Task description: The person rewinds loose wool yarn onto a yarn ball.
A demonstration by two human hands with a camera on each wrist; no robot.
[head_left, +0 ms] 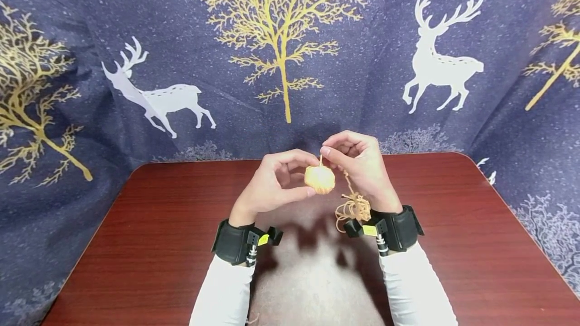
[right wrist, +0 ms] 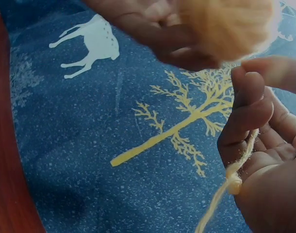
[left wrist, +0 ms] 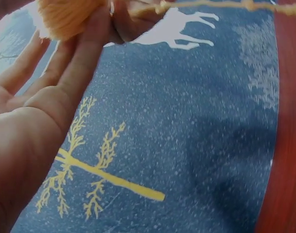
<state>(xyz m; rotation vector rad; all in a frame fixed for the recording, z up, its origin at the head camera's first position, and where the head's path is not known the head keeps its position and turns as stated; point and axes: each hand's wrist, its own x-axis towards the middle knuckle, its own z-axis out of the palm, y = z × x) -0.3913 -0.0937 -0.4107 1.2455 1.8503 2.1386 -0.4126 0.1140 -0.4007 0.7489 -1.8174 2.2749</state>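
In the head view my left hand (head_left: 272, 182) holds a small ball of pale yellow yarn (head_left: 319, 181) between thumb and fingers, above the table. My right hand (head_left: 360, 162) pinches a short strand (head_left: 321, 160) that rises from the top of the ball. Yarn also runs down from the right palm to a loose tangle of yarn (head_left: 355, 209) by the right wrist. From the left wrist, the wound ball (left wrist: 70, 19) shows at the fingertips. A knotted length of yarn (right wrist: 245, 155) passes through the right hand's curled fingers in the right wrist view.
A red-brown table (head_left: 149, 235) with rounded back corners lies below the hands. Behind it hangs a blue curtain (head_left: 353, 89) printed with trees and deer. Black straps with small cameras circle the left wrist (head_left: 233, 243) and the right.
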